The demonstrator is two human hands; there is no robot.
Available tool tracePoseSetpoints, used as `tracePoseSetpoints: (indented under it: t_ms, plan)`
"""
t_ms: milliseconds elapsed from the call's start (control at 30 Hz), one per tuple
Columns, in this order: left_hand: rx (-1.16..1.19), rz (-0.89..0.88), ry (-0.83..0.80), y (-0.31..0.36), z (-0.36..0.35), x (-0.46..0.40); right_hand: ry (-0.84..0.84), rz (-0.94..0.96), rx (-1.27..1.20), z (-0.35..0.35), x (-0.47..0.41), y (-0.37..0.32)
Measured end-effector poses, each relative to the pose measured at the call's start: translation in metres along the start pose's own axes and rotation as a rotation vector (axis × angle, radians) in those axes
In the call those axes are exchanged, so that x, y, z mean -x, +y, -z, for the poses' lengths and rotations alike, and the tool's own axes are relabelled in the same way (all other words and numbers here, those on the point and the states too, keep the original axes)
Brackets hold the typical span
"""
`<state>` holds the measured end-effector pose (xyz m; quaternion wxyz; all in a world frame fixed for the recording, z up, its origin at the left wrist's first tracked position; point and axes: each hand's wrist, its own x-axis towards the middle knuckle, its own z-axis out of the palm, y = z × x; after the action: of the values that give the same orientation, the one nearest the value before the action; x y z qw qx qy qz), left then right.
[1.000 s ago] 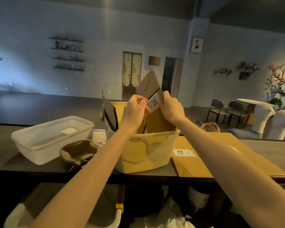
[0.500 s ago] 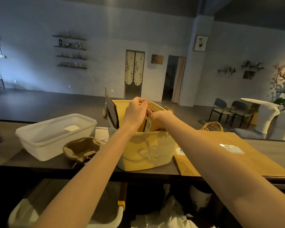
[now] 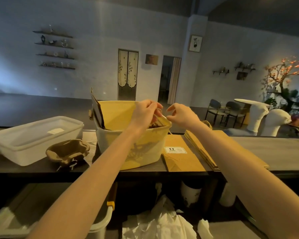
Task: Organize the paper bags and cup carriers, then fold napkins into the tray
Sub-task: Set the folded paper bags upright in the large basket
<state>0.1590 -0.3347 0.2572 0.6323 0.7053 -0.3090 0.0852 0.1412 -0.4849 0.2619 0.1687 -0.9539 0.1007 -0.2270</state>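
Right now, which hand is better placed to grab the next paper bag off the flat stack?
Probably the right hand. It hangs open with nothing in it, close above the stack of paper bags, while the left hand is busy holding something thin over the yellow basket.

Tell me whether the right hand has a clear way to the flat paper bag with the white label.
Probably yes. The right hand hovers above the yellow bin's right rim, and the labelled paper bag lies flat just below and right of it on the counter, with nothing on top.
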Motion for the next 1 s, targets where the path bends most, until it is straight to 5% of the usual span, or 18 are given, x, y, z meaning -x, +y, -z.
tracePoseSetpoints:
  t_ms: [200,367,467,600,1000]
  plan:
    - [0.031,0.068,-0.14,-0.001,-0.046,0.032,-0.039,-0.205,-0.069,0.006,0.047,0.052]
    - [0.001,0.404,-0.282,-0.036,-0.075,0.043,-0.178,-0.371,-0.084,-0.012,0.066,0.073]
    - [-0.074,0.585,-0.232,-0.057,-0.087,0.047,-0.299,-0.452,-0.112,-0.023,0.072,0.081]
    - [-0.205,0.586,-0.227,-0.065,-0.093,0.055,-0.38,-0.548,-0.152,-0.031,0.074,0.087]
    - [0.034,0.74,-0.109,-0.066,-0.106,0.051,-0.334,-0.631,-0.224,-0.023,0.089,0.099]
